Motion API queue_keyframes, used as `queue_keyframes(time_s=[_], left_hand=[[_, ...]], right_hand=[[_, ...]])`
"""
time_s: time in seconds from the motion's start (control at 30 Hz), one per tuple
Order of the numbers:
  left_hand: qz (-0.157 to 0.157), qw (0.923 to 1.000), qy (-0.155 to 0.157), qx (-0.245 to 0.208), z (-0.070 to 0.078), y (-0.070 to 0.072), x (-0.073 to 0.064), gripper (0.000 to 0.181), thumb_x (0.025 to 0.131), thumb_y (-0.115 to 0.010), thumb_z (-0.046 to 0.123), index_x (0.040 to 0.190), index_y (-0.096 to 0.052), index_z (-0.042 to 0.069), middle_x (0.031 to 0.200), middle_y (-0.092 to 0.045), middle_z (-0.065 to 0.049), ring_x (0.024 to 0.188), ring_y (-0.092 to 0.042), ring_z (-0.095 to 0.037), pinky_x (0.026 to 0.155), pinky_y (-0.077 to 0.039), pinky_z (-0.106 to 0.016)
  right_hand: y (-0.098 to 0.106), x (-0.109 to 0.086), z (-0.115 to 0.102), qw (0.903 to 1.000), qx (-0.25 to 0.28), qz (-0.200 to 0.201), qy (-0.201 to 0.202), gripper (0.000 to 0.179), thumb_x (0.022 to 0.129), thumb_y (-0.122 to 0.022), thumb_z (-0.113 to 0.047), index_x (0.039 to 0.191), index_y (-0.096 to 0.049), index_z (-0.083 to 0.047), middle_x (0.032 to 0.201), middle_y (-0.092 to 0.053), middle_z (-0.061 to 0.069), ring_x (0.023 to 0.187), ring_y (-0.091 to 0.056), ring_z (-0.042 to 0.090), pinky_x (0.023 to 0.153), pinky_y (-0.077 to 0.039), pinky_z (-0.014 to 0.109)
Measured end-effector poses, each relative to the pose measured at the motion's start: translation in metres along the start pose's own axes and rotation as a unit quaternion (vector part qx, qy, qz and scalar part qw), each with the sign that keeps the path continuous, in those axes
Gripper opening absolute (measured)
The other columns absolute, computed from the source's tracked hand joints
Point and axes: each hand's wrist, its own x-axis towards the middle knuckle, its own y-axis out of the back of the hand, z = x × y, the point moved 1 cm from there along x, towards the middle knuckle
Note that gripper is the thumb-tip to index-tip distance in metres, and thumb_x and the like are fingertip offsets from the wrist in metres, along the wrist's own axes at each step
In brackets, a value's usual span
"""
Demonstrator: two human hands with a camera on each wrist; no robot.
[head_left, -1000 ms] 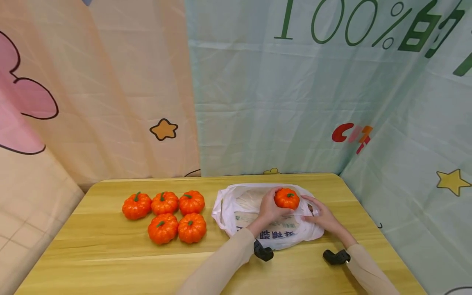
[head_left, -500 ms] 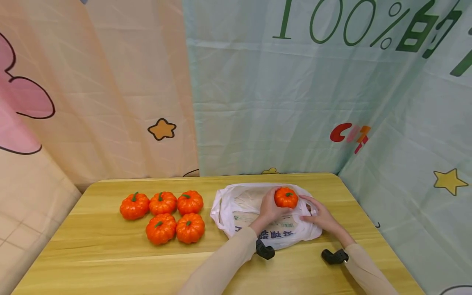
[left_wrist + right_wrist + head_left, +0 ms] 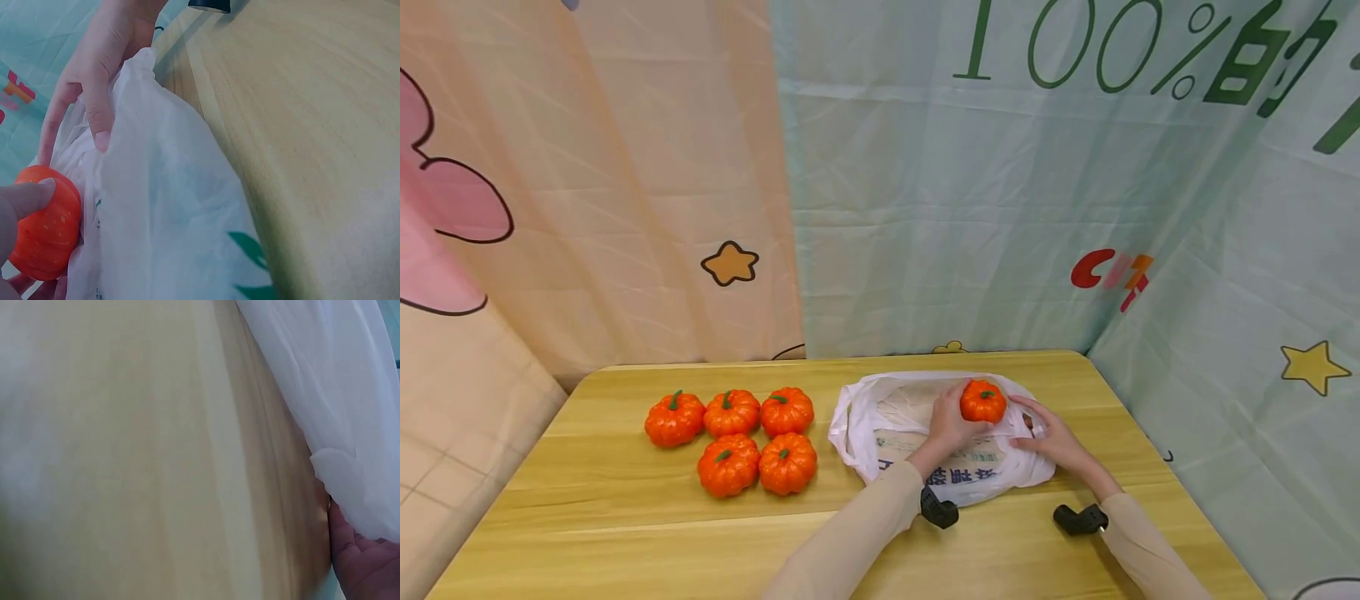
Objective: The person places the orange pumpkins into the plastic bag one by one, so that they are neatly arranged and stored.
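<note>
Orange and shiny, a round, bumpy pumpkin with a green stem (image 3: 983, 402) is held in the left hand (image 3: 951, 422), at the mouth of a thin white plastic bag (image 3: 859, 421). It looks light, hard and a bit slippery, so its fat sides seem best to hold. The right hand (image 3: 1056, 439) touches the bag's edge, thumb and finger wide apart. The bag looks floppy; I can't tell what lies deeper inside.

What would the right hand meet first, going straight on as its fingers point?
Probably the pumpkin in the left hand, though depth is unclear and the bag might catch the right hand sooner.
</note>
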Motion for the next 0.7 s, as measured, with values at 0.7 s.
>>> queue_keyframes(time_s=[0.7], left_hand=[[0.014, 0.9978, 0.008, -0.064, 0.002, 0.016, -0.010, 0.058, 0.079, -0.079, 0.013, 0.131, -0.054, 0.007, 0.134, -0.055, -0.013, 0.124, -0.051, -0.031, 0.104, -0.045, -0.044]], right_hand=[[0.002, 0.001, 0.001, 1.0000, -0.002, -0.004, -0.007, 0.070, 0.082, -0.073, -0.010, 0.143, -0.040, -0.005, 0.150, -0.030, 0.028, 0.136, -0.025, 0.050, 0.106, -0.015, 0.074]])
